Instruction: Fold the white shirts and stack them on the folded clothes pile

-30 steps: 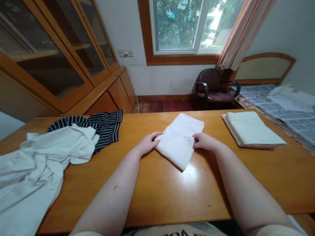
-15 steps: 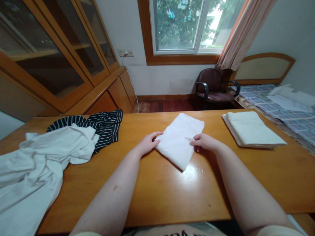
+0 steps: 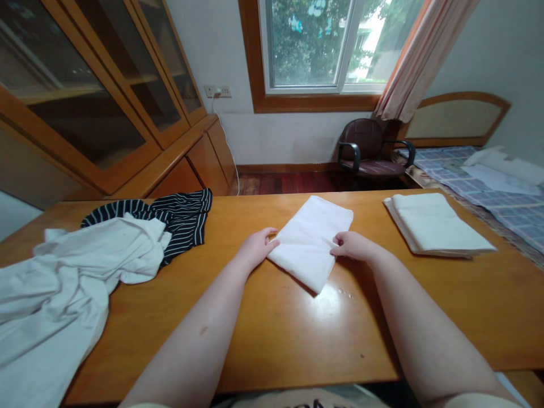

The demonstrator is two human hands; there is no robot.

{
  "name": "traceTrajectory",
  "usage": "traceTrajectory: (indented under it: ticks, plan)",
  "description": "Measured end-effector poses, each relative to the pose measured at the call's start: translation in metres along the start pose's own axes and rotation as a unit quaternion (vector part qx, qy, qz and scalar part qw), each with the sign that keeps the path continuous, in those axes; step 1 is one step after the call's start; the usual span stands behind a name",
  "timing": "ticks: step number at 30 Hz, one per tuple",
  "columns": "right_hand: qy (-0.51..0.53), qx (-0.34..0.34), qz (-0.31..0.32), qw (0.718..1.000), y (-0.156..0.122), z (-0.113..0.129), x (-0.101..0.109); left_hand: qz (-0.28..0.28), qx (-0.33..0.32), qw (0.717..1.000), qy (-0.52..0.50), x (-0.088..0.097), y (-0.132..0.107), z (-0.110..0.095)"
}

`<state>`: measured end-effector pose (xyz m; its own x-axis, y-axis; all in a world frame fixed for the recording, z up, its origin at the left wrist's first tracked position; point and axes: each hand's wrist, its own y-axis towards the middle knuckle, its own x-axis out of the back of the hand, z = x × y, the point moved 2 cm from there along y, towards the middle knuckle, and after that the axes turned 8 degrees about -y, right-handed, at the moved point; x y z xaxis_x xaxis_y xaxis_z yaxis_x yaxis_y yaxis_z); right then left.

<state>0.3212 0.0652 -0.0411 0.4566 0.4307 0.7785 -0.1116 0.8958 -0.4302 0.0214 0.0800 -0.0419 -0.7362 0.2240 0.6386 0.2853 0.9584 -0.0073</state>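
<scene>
A folded white cloth point(image 3: 312, 226) lies at an angle on the wooden table in front of me. My left hand point(image 3: 257, 248) grips its left corner, thumb on top and fingers along the edge. At the opposite edge, my right hand point(image 3: 351, 246) pinches the fabric between thumb and curled fingers. A small crease runs across the cloth toward the right fingertips. The undersides of both hands' grips are hidden.
A stack of folded white cloth point(image 3: 437, 221) sits at the table's right. Crumpled white fabric point(image 3: 85, 272) covers the left side, beside a black-and-white striped garment point(image 3: 185, 218). Beyond the wooden table point(image 3: 272, 340) stand a chair point(image 3: 369, 147), a bed and a glass-fronted cabinet point(image 3: 127, 73).
The raised fold by my right fingers has flattened somewhat. My right hand has shifted slightly right, and my left thumb sits a little further onto the cloth.
</scene>
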Motion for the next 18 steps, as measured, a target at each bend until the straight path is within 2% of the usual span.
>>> traceTrajectory:
  ticks: [3, 6, 8, 12, 15, 18]
  plan:
    - [-0.049, 0.006, -0.045, 0.998, 0.000, 0.002, 0.003, -0.003, 0.034, 0.998, 0.058, -0.001, -0.002, -0.005]
    - [-0.038, -0.003, -0.028, 0.999, -0.003, 0.004, 0.003, 0.009, 0.046, 0.995, 0.092, -0.002, -0.005, -0.008]
    - [-0.037, -0.004, -0.014, 0.999, -0.005, 0.006, 0.003, -0.001, 0.007, 0.994, 0.110, -0.002, -0.007, -0.012]
    - [-0.055, 0.006, -0.013, 0.998, -0.006, 0.008, 0.003, -0.035, -0.151, 0.979, 0.130, -0.007, -0.014, -0.027]
    - [-0.080, 0.003, -0.023, 0.997, -0.003, 0.007, 0.002, 0.018, -0.209, 0.967, 0.147, -0.018, -0.018, -0.035]
    - [-0.132, -0.037, -0.083, 0.987, -0.001, 0.009, 0.003, 0.084, -0.196, 0.962, 0.171, -0.029, -0.019, -0.035]
